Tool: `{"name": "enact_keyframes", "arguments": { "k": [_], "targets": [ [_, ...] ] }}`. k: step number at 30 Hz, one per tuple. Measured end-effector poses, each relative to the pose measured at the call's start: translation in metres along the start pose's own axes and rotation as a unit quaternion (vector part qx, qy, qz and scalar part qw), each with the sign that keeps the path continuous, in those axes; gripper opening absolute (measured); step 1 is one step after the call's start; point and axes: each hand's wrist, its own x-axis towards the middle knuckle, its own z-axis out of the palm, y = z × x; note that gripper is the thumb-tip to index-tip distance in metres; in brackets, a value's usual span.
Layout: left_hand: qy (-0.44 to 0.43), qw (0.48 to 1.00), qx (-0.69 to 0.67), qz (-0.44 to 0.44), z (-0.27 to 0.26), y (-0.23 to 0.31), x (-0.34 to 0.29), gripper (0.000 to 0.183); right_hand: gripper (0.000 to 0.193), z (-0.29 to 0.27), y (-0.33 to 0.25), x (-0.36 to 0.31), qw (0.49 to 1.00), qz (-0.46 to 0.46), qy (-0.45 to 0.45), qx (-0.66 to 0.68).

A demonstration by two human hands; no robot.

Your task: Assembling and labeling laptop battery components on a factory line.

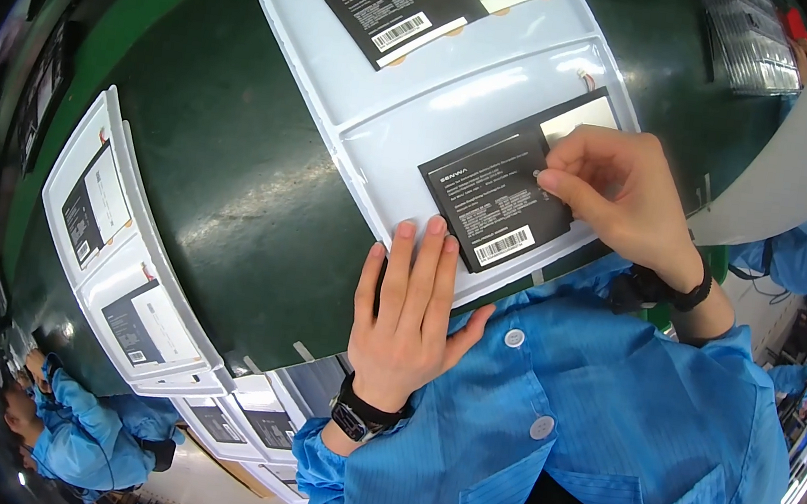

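Note:
In the near compartment of a white tray (389, 162) lies a flat battery pack (495, 203) with a black label, a barcode and a silvery end. A short wire lead (587, 80) shows at its far side. My right hand (632, 195) is over the right part of this battery, thumb and forefinger pinched at the edge of the black label; whatever is between them is too small to make out. My left hand (402, 322) lies flat, its fingers stretched out over the tray's near left rim, fingertips by the battery's lower left corner.
A second battery pack (398, 10) fills the tray's far compartment. Another white tray (97, 283) with similar batteries stands at left on the dark green table (233, 161). More trays (250, 394) sit below the table's edge. A person in blue (89, 430) works at lower left.

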Motion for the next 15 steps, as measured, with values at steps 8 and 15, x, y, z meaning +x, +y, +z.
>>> {"name": "enact_keyframes", "arguments": {
  "k": [8, 15],
  "targets": [
    [-0.003, 1.000, 0.004, -0.001, 0.0000, 0.0001, -0.0009, 0.065, 0.012, 0.0033, -0.0029, 0.0016, 1.000, -0.015, 0.013, -0.018],
    [-0.006, 1.000, 0.003, -0.003, -0.0001, -0.0011, -0.0030, 0.066, 0.011, 0.0045, -0.0032, 0.0015, 0.999, -0.011, 0.012, -0.037]
  ]
}}
